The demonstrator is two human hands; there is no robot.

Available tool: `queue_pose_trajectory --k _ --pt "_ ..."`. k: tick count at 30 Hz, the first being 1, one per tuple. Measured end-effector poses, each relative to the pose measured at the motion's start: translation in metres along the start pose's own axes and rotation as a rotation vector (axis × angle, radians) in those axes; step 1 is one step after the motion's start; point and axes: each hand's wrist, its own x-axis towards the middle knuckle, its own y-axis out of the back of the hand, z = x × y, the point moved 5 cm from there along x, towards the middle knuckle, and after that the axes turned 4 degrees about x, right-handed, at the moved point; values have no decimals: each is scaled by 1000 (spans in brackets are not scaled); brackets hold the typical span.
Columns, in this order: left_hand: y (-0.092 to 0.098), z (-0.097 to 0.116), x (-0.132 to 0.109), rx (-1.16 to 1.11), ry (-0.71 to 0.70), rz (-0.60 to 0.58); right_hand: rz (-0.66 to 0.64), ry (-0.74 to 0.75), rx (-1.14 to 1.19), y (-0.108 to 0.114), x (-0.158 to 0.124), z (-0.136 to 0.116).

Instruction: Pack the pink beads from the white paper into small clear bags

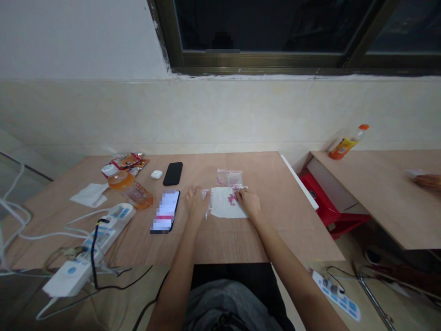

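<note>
Plainly, the head view shows a wooden desk (223, 243) against a tiled wall (223, 115), beneath a dark window (268, 27). The right fingers (241, 193) bunch over white paper (220, 210), at pink beads (231, 198); the left fingers (196, 190) are by a small clear bag (207, 209). I cannot tell whether either set pinches anything, being so small. Just beyond the fingers lies a clear packet (225, 177); left of them, a lit phone (165, 211) and orange bottle (132, 189); well right, another desk (389, 188).
</note>
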Motion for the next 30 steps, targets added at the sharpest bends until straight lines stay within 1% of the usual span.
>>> queue_pose_trajectory --k 4,10,15,18,21,25,27,28,30 --pt "-2 0 1 -4 -5 18 5 4 25 3 -1 -1" --pt "5 -4 4 -34 -28 95 12 2 52 4 -1 0" --pt "1 3 5 3 -25 52 29 -10 40 4 -1 1" --pt "0 6 5 -9 -29 51 50 -23 44 5 -1 2" --pt "7 2 7 -52 -46 83 60 -51 78 5 -2 5" --pt "26 -9 12 -107 -122 111 95 -129 183 6 -2 14" --pt "33 -13 12 -129 -187 90 97 -161 240 7 1 19" --pt "33 -13 11 -135 -225 55 94 -171 262 8 4 21" --pt "26 -10 6 -132 -297 -48 88 -179 284 10 11 23"
